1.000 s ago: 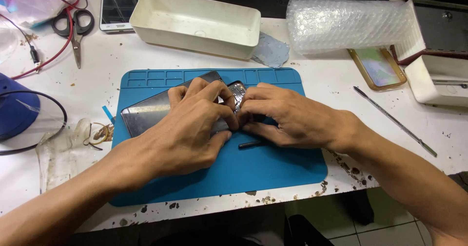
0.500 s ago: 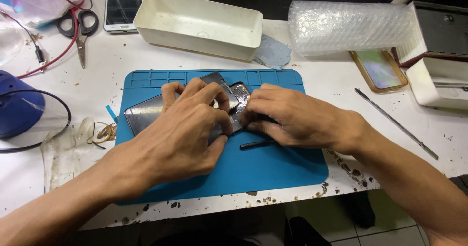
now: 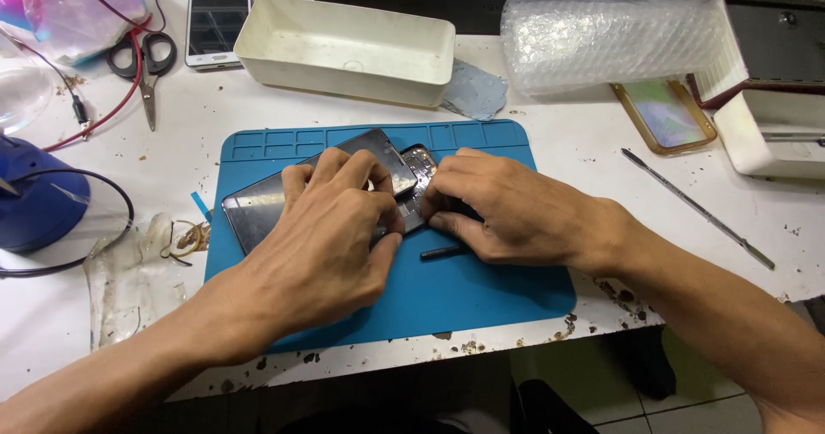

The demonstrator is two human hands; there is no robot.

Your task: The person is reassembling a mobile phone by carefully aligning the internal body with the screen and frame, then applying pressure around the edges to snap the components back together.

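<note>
A dark smartphone lies face down on a blue work mat, its back panel partly lifted so the inner parts show. My left hand rests on the phone's middle with fingers pressing on the panel. Pinching the phone's right end, my right hand has its fingertips against the left hand's. A short black stick tool lies on the mat under the right palm.
Behind the mat stands a white plastic tub, with a bubble wrap roll to its right. A second phone, scissors, red wires and a blue lamp base are on the left. A metal spudger lies on the right.
Both hands stay on the phone with only small finger shifts. The view has moved slightly.
</note>
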